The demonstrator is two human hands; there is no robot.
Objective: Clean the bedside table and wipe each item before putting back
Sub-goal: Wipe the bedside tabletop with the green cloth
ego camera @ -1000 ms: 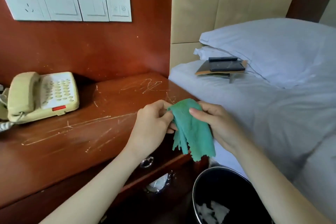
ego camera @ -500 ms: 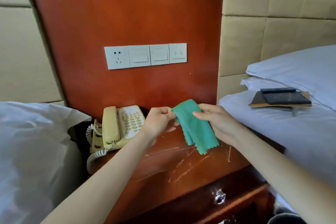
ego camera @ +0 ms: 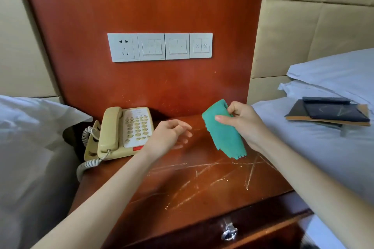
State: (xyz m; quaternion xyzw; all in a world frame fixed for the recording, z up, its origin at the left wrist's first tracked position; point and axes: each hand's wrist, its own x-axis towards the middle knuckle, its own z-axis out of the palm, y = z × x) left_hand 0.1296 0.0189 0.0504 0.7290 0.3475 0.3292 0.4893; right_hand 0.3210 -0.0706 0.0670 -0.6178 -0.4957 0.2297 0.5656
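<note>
Scratched red-brown wooden bench [ego camera: 202,184]: cream corded telephone [ego camera: 121,131] at its back left; front drawer with silver knob [ego camera: 229,232], contents unseen. Right hand [ego camera: 245,125] pinches folded green cloth [ego camera: 223,129] above bench. Left hand [ego camera: 169,135] beside it, fingers loosely spread, holding nothing.

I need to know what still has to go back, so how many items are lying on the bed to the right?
3 visible, stacked beside the pillow: a black remote on top at the back, a black folder below it, and a brown-edged board underneath. More may be hidden below.
</note>
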